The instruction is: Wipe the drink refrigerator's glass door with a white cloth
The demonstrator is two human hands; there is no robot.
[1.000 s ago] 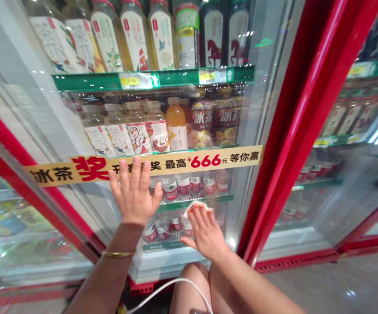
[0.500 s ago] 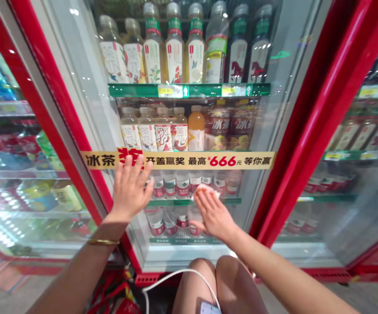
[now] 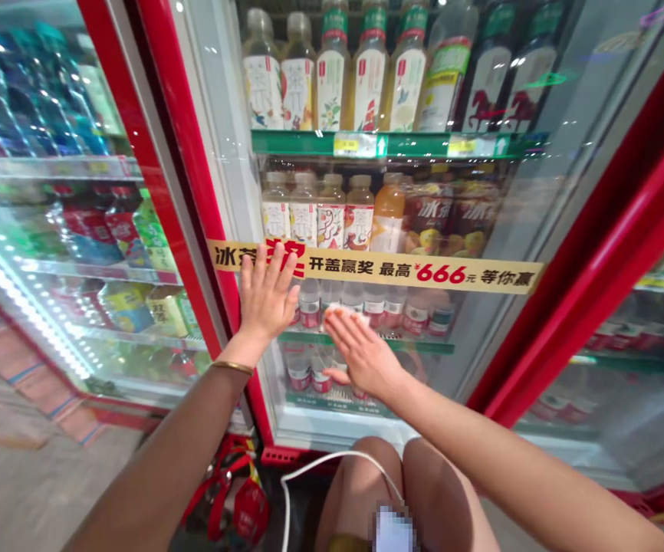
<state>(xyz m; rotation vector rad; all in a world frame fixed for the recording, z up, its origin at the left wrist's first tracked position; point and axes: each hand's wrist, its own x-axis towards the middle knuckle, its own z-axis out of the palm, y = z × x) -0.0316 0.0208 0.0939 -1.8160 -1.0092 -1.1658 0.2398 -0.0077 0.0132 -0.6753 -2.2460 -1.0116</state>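
My left hand (image 3: 266, 299) lies flat against the glass door (image 3: 481, 337) of a red-framed drinks cooler. Its spread fingers overlap the left end of a yellow promotional strip (image 3: 386, 270). A gold bangle (image 3: 233, 366) circles that wrist. Lower down and to the right, my right hand (image 3: 366, 359) presses a crumpled white wipe (image 3: 360, 316) to the glass under its fingertips, just below the strip. Most of the wipe is hidden by the fingers. Bottled drinks (image 3: 369, 84) stand on shelves behind the door.
Red door frames (image 3: 573, 253) flank the glass, with another lit cooler (image 3: 79, 268) to the left. My knees (image 3: 360, 475) are close to the cooler's base. A white cable (image 3: 332, 454) runs to a phone-like device (image 3: 394, 529) on my lap. A red strappy item (image 3: 248, 506) lies on the floor.
The view has turned left, so the cooler appears further right. My right hand has slid left across the glass with the wipe. My left hand stays on the strip's left end.
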